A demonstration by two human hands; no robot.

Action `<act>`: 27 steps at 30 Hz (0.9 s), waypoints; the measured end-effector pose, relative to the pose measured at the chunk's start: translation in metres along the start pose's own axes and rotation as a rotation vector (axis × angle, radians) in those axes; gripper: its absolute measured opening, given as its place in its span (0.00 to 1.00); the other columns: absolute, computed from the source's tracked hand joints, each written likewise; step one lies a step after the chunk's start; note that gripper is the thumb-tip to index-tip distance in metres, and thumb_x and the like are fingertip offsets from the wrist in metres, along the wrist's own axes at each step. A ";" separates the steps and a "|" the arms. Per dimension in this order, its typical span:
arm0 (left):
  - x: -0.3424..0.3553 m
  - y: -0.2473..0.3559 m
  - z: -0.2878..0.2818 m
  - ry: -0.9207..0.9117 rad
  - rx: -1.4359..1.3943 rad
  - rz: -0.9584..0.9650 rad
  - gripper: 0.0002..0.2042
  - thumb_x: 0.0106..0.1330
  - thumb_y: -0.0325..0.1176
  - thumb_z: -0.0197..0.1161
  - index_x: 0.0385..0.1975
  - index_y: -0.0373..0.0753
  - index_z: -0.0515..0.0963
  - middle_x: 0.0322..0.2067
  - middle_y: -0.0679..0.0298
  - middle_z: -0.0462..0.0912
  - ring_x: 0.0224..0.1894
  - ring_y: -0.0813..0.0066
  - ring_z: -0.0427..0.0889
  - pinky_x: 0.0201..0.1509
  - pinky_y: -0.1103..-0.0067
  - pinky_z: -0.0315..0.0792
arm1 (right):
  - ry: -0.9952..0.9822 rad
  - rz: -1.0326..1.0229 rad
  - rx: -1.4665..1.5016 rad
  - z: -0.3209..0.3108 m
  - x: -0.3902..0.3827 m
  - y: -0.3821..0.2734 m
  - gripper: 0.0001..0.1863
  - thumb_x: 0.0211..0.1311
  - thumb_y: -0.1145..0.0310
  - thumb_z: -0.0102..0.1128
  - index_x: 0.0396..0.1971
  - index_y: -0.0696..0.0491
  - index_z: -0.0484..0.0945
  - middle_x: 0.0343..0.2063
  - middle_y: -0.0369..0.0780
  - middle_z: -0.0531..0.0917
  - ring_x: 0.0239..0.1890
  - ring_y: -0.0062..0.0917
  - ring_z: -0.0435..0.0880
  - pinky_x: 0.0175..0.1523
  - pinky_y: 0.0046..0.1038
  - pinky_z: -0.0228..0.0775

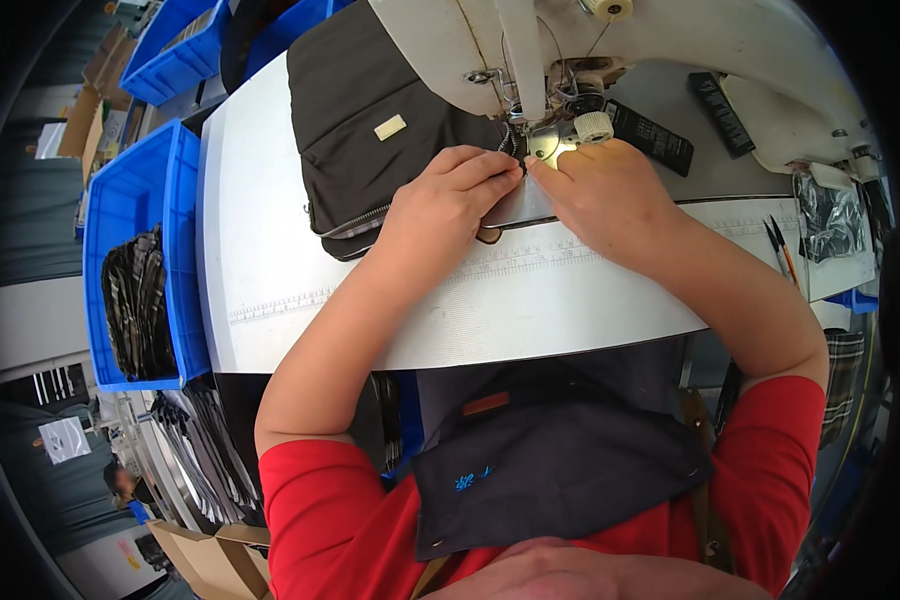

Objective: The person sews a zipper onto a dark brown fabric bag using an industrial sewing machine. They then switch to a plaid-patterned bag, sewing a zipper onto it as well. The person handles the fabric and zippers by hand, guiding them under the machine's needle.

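Observation:
A black fabric bag point(355, 105) with a small pale label and a zipper lies flat on the left of the sewing machine point(450, 45), its right edge reaching the lit needle area. My left hand point(452, 200) rests over that edge, fingers pressed together and pinching the dark material just in front of the presser foot. Opposite it, my right hand point(610, 200) is closed, thumb and index fingertip nearly meeting the left fingertips beside the metal needle plate point(544, 148). What the right fingers grip is hidden beneath them. A small tan-edged tab point(489, 236) shows below my left hand.
A printed ruler strip point(300, 300) crosses the white table point(450, 325). Two dark flat packages point(652, 138) lie under the machine arm. Tweezers and a thin pointed tool point(785, 250) rest at right. Left stands a blue bin point(185, 250) holding folded dark fabric point(138, 305).

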State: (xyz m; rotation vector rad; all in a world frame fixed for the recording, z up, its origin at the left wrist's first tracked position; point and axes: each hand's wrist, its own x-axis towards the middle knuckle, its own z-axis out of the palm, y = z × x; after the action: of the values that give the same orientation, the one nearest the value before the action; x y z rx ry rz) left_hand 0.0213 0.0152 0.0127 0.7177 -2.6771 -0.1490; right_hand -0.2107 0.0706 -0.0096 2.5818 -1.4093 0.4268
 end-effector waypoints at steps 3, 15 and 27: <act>0.001 0.001 0.000 -0.006 0.004 -0.005 0.22 0.57 0.18 0.62 0.52 0.41 0.85 0.54 0.70 0.84 0.56 0.65 0.81 0.55 0.72 0.81 | 0.007 0.005 -0.009 0.000 0.000 0.000 0.20 0.60 0.67 0.65 0.53 0.54 0.84 0.30 0.34 0.84 0.36 0.26 0.85 0.41 0.32 0.73; 0.008 -0.005 0.005 0.008 0.070 -0.040 0.22 0.59 0.19 0.61 0.53 0.42 0.85 0.56 0.72 0.84 0.54 0.65 0.81 0.53 0.72 0.82 | 0.050 0.046 -0.074 0.002 0.004 0.001 0.21 0.59 0.68 0.65 0.53 0.53 0.85 0.29 0.33 0.82 0.36 0.26 0.84 0.40 0.29 0.73; 0.017 0.005 0.013 0.008 0.140 -0.118 0.21 0.59 0.19 0.61 0.54 0.40 0.85 0.55 0.70 0.84 0.51 0.63 0.80 0.53 0.72 0.81 | 0.081 0.045 -0.038 0.002 0.004 0.002 0.21 0.56 0.70 0.66 0.51 0.53 0.86 0.29 0.33 0.82 0.36 0.25 0.84 0.41 0.29 0.74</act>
State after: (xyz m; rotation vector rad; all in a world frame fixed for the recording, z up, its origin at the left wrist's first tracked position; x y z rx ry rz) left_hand 0.0005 0.0105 0.0072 0.9184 -2.6577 0.0113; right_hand -0.2101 0.0655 -0.0106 2.4780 -1.4357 0.4997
